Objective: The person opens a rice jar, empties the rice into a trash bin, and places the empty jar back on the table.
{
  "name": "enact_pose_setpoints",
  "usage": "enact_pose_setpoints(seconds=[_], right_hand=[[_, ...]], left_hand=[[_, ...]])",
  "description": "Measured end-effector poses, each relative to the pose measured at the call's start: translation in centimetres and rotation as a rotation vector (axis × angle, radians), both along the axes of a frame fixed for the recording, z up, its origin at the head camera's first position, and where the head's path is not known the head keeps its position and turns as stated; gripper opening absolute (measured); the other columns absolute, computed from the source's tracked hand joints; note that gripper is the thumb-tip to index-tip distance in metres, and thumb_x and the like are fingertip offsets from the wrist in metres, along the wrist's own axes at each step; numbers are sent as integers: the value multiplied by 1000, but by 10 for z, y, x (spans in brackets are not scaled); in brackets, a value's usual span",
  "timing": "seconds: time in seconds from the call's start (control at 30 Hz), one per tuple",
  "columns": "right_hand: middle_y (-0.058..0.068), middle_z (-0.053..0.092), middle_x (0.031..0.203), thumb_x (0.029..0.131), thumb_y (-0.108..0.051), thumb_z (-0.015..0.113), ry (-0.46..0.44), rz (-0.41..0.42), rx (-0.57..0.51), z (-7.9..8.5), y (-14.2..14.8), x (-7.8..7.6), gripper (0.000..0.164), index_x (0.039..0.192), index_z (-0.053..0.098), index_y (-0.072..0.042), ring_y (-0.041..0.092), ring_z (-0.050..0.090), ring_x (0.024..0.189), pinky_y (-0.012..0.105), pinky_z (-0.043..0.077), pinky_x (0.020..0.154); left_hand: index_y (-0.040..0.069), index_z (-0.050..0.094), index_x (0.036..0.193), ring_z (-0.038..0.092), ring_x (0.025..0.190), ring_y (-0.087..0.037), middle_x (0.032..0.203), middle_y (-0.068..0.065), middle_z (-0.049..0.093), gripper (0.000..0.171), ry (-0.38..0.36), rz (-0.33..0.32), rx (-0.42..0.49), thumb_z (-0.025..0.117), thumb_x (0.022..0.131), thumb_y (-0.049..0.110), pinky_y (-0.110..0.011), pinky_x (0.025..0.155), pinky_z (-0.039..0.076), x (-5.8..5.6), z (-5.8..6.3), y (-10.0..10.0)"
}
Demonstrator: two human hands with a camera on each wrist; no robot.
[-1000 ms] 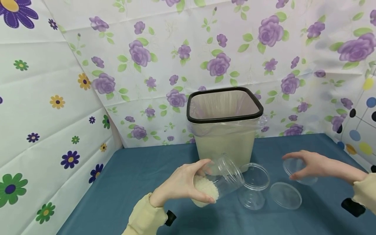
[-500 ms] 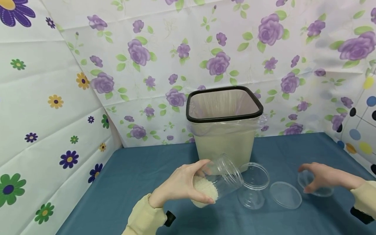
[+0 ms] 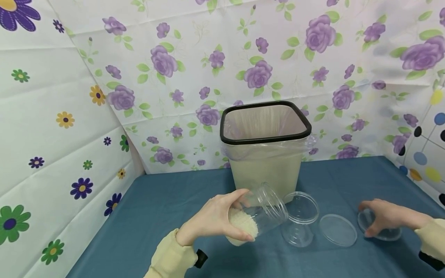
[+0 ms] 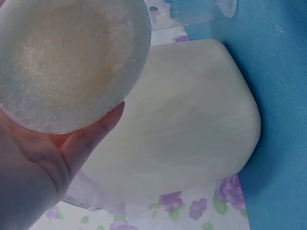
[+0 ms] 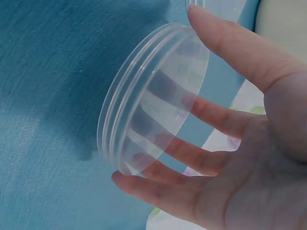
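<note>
My left hand (image 3: pixel 216 214) grips a clear plastic jar (image 3: pixel 271 216), tilted so that its mouth points up and to the right. White rice (image 3: pixel 242 224) lies in the lower end of the jar; the left wrist view shows it through the jar's bottom (image 4: pixel 72 62). At the right, my right hand (image 3: pixel 387 217) holds a clear round lid (image 5: pixel 158 96) by its edge, fingers and thumb around the rim, low over the blue cloth. Another clear lid (image 3: pixel 338 230) lies flat on the cloth, left of that hand. Beside it a second clear jar (image 3: pixel 299 224) stands upright, without a lid.
A cream bin (image 3: pixel 267 166) with a black rim and a plastic liner stands behind the jars. Blue cloth (image 3: pixel 167 208) covers the table. Flowered sheets (image 3: pixel 194 77) hang at the back and sides.
My right hand has moved right and down toward the cloth with the lid. The left hand and the tilted jar have stayed almost in place.
</note>
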State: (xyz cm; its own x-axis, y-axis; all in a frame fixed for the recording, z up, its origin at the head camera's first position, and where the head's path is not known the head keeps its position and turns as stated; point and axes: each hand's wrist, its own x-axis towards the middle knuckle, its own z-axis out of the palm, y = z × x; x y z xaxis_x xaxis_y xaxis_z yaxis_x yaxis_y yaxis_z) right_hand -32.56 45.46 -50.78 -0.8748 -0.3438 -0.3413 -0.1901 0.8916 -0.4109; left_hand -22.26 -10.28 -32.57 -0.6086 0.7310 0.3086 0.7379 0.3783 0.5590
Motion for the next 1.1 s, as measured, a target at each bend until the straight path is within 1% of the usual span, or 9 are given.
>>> enact_pose_setpoints(seconds=[0.07, 0.2, 0.27, 0.33, 0.43, 0.53, 0.63, 0.87, 1.1], right_hand=[[14, 46, 108, 57, -49, 80, 14, 10, 23, 11, -10, 10, 70, 113, 55, -14, 34, 46, 97, 46, 43, 67], [18, 44, 101, 63, -44, 79, 29, 36, 7, 34, -33, 30, 68, 114, 53, -6, 31, 47, 87, 44, 43, 62], [19, 42, 100, 63, -43, 79, 19, 23, -6, 38, -38, 34, 72, 115, 50, -3, 31, 47, 86, 44, 42, 62], [20, 40, 102, 60, -44, 81, -6, -15, -27, 31, -36, 31, 79, 118, 48, -2, 33, 46, 89, 45, 42, 63], [19, 38, 106, 54, -47, 82, -48, -82, -30, 14, -25, 21, 89, 122, 45, -4, 34, 45, 94, 46, 42, 65], [20, 38, 105, 52, -47, 83, -61, -88, -29, 0, -16, 11, 91, 123, 45, -5, 35, 45, 93, 48, 42, 63], [19, 39, 104, 51, -48, 83, -65, -103, -17, -8, -11, 6, 91, 123, 46, -6, 33, 46, 91, 47, 42, 62], [19, 38, 105, 53, -48, 82, -71, -108, -43, 1, -18, 15, 89, 122, 46, -6, 33, 46, 92, 47, 42, 63], [18, 38, 103, 56, -49, 80, -67, -90, -34, 2, -19, 14, 87, 123, 45, -5, 33, 45, 92, 49, 41, 64]], left_hand=[[22, 41, 133, 56, 88, -4, 105, 14, 55, 82, 1, -1, 1, 78, 64, 46, -25, 73, 45, 0, 1, 0], [23, 41, 133, 56, 88, -5, 105, 14, 55, 81, -2, 1, 0, 78, 64, 46, -25, 73, 45, 0, 1, 0], [23, 41, 133, 56, 88, -5, 106, 14, 55, 81, -5, -1, -2, 78, 65, 46, -25, 73, 45, 0, 1, 0], [24, 41, 133, 56, 89, -5, 106, 14, 55, 81, -8, -3, -4, 78, 64, 46, -25, 73, 45, 0, 1, 0], [24, 40, 133, 55, 89, -5, 106, 14, 55, 81, -18, -5, -7, 78, 65, 46, -26, 74, 45, 0, 0, -1], [25, 40, 134, 55, 90, -6, 106, 14, 55, 82, -31, -4, -8, 78, 65, 47, -26, 75, 45, 0, 0, -1], [25, 39, 134, 55, 91, -6, 106, 13, 55, 82, -44, -5, -9, 77, 65, 46, -27, 76, 44, 0, 0, -1], [21, 39, 135, 55, 91, -6, 106, 14, 54, 82, -66, 0, -20, 77, 66, 45, -27, 77, 44, 1, 2, -1], [19, 40, 135, 55, 91, -6, 106, 13, 54, 83, -47, -9, -15, 77, 66, 45, -27, 75, 45, 0, 1, -2]])
